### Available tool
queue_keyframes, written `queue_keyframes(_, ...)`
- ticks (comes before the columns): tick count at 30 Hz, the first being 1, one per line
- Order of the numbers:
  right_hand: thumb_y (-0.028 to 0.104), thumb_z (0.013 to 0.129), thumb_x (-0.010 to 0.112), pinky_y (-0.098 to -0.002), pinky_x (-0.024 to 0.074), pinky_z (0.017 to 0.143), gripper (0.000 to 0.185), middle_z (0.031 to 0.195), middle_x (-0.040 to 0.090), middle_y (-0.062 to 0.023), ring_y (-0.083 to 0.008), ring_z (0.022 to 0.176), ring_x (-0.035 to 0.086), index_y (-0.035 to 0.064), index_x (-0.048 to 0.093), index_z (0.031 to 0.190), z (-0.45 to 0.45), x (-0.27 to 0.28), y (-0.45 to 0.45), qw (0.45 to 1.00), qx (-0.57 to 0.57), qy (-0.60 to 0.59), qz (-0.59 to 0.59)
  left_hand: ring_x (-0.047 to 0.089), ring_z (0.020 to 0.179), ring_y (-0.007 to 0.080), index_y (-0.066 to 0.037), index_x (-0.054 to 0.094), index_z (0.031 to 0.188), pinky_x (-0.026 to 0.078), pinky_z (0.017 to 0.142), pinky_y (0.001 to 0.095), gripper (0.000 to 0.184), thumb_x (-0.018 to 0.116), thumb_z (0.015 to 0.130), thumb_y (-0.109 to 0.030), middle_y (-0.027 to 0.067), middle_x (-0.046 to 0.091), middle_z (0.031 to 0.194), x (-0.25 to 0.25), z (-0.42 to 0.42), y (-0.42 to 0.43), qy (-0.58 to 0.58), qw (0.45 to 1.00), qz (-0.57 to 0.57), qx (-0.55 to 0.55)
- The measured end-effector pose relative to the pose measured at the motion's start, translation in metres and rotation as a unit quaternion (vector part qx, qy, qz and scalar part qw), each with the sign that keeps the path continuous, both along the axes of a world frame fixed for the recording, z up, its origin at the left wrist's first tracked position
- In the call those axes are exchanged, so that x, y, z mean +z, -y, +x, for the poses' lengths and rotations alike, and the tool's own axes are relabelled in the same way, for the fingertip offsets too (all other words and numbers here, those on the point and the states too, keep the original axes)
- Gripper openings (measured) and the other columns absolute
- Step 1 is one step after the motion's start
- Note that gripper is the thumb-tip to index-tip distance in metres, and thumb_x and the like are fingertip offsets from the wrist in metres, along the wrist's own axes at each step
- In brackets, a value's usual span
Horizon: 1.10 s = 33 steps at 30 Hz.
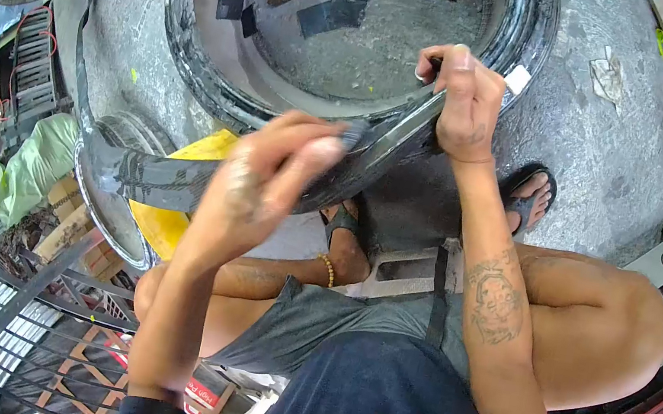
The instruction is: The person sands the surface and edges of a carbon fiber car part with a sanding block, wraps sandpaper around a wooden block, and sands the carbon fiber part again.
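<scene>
A long black strip [169, 180] of rubber-like material runs from the left, under my left hand, up to my right hand. My left hand [267, 174] is blurred by motion and pinches a small dark piece [352, 134] against the strip's surface. Higher up, my right hand [465, 102] has its fingers wrapped round the strip's edge. A small white block [517, 78] shows beside the right hand. Behind the strip lies a large black ring [189, 60] on the grey floor.
Dark flat scraps [334, 16] lie inside the ring. A yellow object [161, 227] and a round metal rim [96, 225] are at the left. Crumpled paper [607, 76] lies on the floor [619, 167]. A metal rack [58, 319] stands lower left.
</scene>
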State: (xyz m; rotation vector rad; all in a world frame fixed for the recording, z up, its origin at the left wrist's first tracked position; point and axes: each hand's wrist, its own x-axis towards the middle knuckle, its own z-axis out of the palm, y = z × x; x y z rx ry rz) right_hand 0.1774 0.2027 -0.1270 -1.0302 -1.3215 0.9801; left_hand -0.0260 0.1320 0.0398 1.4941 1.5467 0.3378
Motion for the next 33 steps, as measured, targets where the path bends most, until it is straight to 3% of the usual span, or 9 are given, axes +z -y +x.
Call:
queue_keyframes(4,0.033,0.114,0.052,-0.0386,0.0502,0.060,0.052,0.068,0.065,-0.0139,-0.0301,0.060,0.066,-0.0015,0.068,0.078,0.000,-0.003,-0.001,1.000,-0.007,0.010,0.014,0.056,0.083,0.0287,0.007,0.059,0.098,0.047,0.080,0.0399,0.036,0.056,0.113,-0.025,0.0170,0.054,0.090,0.016,-0.009,-0.009,-0.029,0.992,-0.072,-0.098)
queue_keyframes(8,0.032,0.112,0.055,-0.0390,0.0473,0.056,0.051,0.065,0.061,-0.0135,-0.0310,0.057,0.062,-0.0005,0.065,0.074,-0.003,0.001,-0.001,1.000,-0.017,-0.003,0.011,0.056,0.078,0.0330,0.009,0.062,0.097,0.046,0.076,0.0417,0.031,0.058,0.112,-0.018,0.0189,0.056,0.086,0.016,-0.005,-0.010,-0.042,0.992,-0.068,-0.100)
queue_keyframes(13,0.029,0.111,0.057,-0.0425,0.0430,0.054,0.051,0.063,0.055,-0.0144,-0.0353,0.054,0.057,0.0005,0.059,0.069,0.002,-0.006,-0.005,0.998,-0.033,0.040,0.028,0.056,0.078,0.0293,0.009,0.061,0.097,0.046,0.077,0.0405,0.036,0.058,0.113,-0.023,0.0178,0.055,0.087,0.012,0.001,-0.018,0.001,0.997,-0.045,-0.070)
queue_keyframes(16,0.028,0.110,0.059,-0.0439,0.0430,0.053,0.049,0.063,0.056,-0.0149,-0.0366,0.055,0.057,0.0011,0.059,0.069,-0.002,-0.003,-0.001,1.000,-0.020,0.012,0.009,0.056,0.086,0.0212,0.010,0.063,0.099,0.047,0.083,0.0362,0.037,0.059,0.112,-0.024,0.0130,0.059,0.091,0.010,0.008,-0.027,-0.055,0.987,-0.128,-0.080)
queue_keyframes(21,0.028,0.110,0.059,-0.0445,0.0447,0.054,0.050,0.064,0.057,-0.0155,-0.0371,0.056,0.059,0.0011,0.060,0.068,0.002,-0.006,-0.002,0.998,-0.036,0.022,0.042,0.054,0.076,0.0252,0.010,0.064,0.100,0.046,0.075,0.0395,0.035,0.059,0.112,-0.022,0.0138,0.055,0.085,0.014,0.010,-0.019,-0.033,0.993,-0.071,-0.092)
queue_keyframes(23,0.033,0.114,0.046,-0.0327,0.0506,0.063,0.053,0.072,0.065,-0.0108,-0.0193,0.064,0.064,-0.0052,0.067,0.083,0.004,-0.006,0.002,0.997,0.012,0.071,-0.013,0.058,0.077,0.0273,0.010,0.067,0.100,0.047,0.076,0.0394,0.033,0.060,0.111,-0.020,0.0150,0.058,0.086,0.006,0.018,-0.026,-0.037,0.994,-0.085,-0.050)
queue_keyframes(24,0.027,0.109,0.060,-0.0452,0.0456,0.056,0.047,0.065,0.057,-0.0162,-0.0384,0.058,0.060,0.0012,0.060,0.070,0.000,-0.006,-0.001,0.999,-0.007,0.034,0.015,0.058,0.077,0.0271,0.010,0.067,0.101,0.047,0.075,0.0395,0.032,0.061,0.111,-0.020,0.0151,0.057,0.086,0.010,0.015,-0.023,-0.051,0.994,-0.018,-0.095)
queue_keyframes(29,0.032,0.111,0.057,-0.0434,0.0475,0.057,0.053,0.065,0.060,-0.0155,-0.0367,0.059,0.063,0.0005,0.063,0.069,-0.005,-0.010,-0.002,0.999,-0.019,0.027,0.031,0.058,0.079,0.0258,0.010,0.066,0.103,0.047,0.075,0.0384,0.031,0.062,0.110,-0.020,0.0158,0.058,0.088,0.015,0.008,-0.028,-0.078,0.988,-0.037,-0.131)
queue_keyframes(33,0.039,0.113,0.053,-0.0376,0.0530,0.063,0.057,0.070,0.071,-0.0137,-0.0285,0.065,0.071,-0.0001,0.073,0.076,-0.002,-0.005,-0.002,1.000,-0.007,0.011,-0.010,0.054,0.085,0.0128,0.007,0.064,0.096,0.046,0.078,0.0318,0.036,0.060,0.112,-0.025,0.0070,0.058,0.090,0.016,0.008,-0.012,0.013,1.000,0.014,-0.014)
